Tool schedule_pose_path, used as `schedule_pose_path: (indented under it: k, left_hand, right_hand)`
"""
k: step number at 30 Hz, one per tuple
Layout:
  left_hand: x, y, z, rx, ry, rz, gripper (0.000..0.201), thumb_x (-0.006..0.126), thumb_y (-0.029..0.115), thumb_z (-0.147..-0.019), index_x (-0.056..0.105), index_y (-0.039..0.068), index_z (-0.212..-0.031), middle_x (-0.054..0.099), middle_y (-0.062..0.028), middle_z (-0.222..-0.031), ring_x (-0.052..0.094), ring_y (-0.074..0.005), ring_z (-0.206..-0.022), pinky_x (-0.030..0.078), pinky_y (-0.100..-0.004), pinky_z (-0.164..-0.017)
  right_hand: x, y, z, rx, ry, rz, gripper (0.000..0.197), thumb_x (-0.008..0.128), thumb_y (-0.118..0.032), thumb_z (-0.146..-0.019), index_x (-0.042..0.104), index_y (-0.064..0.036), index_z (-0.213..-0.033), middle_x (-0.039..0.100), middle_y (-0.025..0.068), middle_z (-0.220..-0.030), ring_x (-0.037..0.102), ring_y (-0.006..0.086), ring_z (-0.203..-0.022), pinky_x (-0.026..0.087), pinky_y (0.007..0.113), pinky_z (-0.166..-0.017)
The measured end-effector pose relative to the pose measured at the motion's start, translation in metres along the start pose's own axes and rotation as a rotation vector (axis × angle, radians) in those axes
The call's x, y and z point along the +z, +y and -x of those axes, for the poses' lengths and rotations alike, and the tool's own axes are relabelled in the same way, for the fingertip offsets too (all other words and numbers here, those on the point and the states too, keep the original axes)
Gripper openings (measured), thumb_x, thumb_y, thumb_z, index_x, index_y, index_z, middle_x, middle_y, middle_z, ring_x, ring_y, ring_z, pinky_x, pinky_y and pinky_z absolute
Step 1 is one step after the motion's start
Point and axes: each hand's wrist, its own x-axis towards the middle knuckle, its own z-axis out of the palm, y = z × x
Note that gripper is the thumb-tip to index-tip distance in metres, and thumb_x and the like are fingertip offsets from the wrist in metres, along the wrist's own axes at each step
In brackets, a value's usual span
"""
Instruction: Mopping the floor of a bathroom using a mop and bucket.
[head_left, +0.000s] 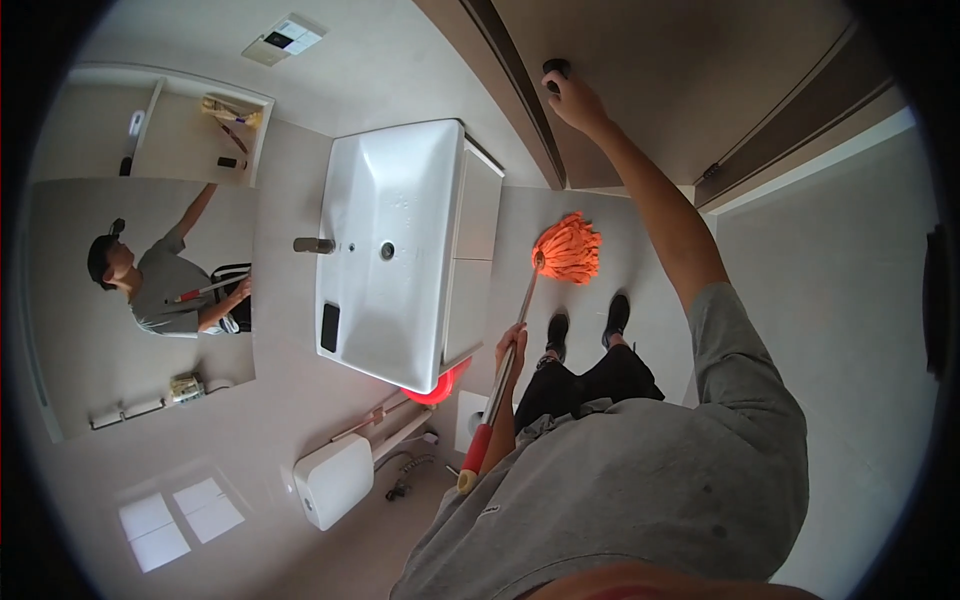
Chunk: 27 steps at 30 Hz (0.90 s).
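Observation:
My left hand [511,345] is wrapped round the pole of a mop [526,300], close to my left hip. The pole is metal, with a red and cream grip that leans back beside my waist. Its orange string head [568,249] lies on the grey floor just ahead of my feet. Stretched far forward, my right hand [572,97] closes on a dark round door knob [556,72]. The knob sits on a brown door [670,80], and my fingers cover part of it.
Left of me is a white sink [395,180] with a tap [314,245] and a black phone [330,326] on its rim. A red basin [440,385] sits under its near corner. A white toilet cistern [334,482] and a wall mirror [150,300] are further left.

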Motion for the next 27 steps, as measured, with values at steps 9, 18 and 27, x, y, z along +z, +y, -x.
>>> schedule_pose_path:
  k: [9,18,27]
  left_hand:
    - [-0.022,0.008,-0.073,-0.156,-0.075,-0.163,0.027,0.061,0.022,-0.102,0.073,0.002,-0.090,0.047,0.0024,-0.065,0.043,-0.0067,-0.062,0.036,-0.0278,-0.056]
    - [-0.036,0.020,-0.136,0.009,-0.187,-0.059,0.030,0.059,0.021,-0.101,0.069,0.001,-0.081,0.045,-0.0058,-0.060,0.042,-0.0115,-0.058,0.037,-0.0332,-0.057]
    - [-0.001,0.044,-0.173,0.032,-0.400,-0.083,0.029,0.061,0.020,-0.100,0.065,-0.001,-0.081,0.064,-0.0088,-0.071,0.048,-0.0126,-0.062,0.042,-0.0330,-0.061]
  right_hand:
    - [-0.029,-0.012,0.112,-0.053,0.110,-0.095,0.022,0.061,-0.015,-0.089,0.068,-0.0145,-0.110,0.067,0.0189,-0.105,0.067,0.0397,-0.095,0.054,0.047,-0.083]
    - [-0.130,-0.059,0.347,0.274,0.020,0.008,0.018,0.063,-0.005,-0.086,0.067,-0.0065,-0.104,0.061,0.0108,-0.118,0.069,0.0268,-0.080,0.055,0.037,-0.072]
    - [-0.245,0.047,0.529,0.499,-0.116,0.789,0.030,0.070,-0.015,-0.085,0.069,0.0000,-0.110,0.070,0.0232,-0.108,0.065,0.0437,-0.101,0.053,0.051,-0.089]
